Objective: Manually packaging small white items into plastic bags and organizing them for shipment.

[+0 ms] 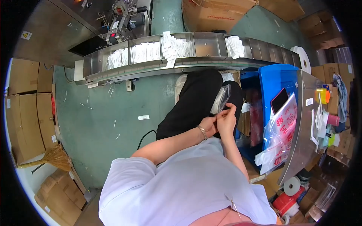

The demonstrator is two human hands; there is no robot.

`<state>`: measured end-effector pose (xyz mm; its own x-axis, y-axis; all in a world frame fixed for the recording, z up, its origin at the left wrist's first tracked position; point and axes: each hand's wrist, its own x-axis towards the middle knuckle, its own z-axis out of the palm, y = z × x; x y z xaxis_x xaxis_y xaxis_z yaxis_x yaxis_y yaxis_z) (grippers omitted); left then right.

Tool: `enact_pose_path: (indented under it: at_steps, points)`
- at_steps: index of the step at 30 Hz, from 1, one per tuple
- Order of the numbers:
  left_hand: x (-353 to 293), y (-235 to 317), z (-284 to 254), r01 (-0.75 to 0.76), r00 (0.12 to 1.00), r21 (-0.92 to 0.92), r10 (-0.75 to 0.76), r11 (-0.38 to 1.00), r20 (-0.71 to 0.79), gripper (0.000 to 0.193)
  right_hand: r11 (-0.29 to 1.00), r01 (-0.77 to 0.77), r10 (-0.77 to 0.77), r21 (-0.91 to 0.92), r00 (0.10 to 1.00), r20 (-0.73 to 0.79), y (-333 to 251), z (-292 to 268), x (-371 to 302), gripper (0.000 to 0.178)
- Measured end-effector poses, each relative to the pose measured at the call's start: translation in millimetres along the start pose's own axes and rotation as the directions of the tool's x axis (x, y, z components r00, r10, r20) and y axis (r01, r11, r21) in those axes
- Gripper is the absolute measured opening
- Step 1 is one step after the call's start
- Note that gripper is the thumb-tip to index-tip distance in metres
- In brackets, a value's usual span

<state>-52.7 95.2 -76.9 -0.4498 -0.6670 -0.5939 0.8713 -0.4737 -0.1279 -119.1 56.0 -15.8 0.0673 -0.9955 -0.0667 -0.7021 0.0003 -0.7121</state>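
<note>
A clear plastic bag [222, 97] with whitish contents lies over my lap, between the thighs of my black trousers. Its near end runs into my hands, which meet just above my waist. My left hand [208, 126], below a bracelet on the wrist, is closed with its fingertips at the bag's near edge. Against it, my right hand [227, 120] pinches the same edge, its index finger bent upward. The fingers cover the exact spot of the grip.
A metal conveyor trough [203, 45] crosses ahead, several compartments filled with small white packets [145, 52]. To my right stand a blue bin [277, 75], a printed plastic bag [281, 132] and a steel table [307, 113]. Cardboard boxes [28, 124] and a straw broom [56, 158] are at left.
</note>
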Motion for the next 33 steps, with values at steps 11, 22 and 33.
enact_pose_path:
  at_steps: [11, 22, 33]
  points:
    - [-9.8, 2.9, 9.1, 0.047, 0.996, -0.069, -0.041, 0.997, 0.083, 0.033, 0.969, -0.223, 0.221, 0.109, 0.975, 0.027, 5.1, -5.6, 6.6, 0.042]
    - [-9.8, -1.2, 10.7, -0.090, 0.995, 0.048, 0.092, 0.995, -0.035, 0.026, 0.993, -0.116, 0.116, 0.002, 0.993, -0.017, 5.8, 12.5, 30.7, 0.046]
    - [-9.7, 0.6, 13.4, 0.017, 1.000, -0.042, -0.017, 0.999, 0.002, 0.029, 0.994, -0.104, 0.104, 0.015, 0.995, 0.013, 6.8, 5.3, 38.7, 0.047]
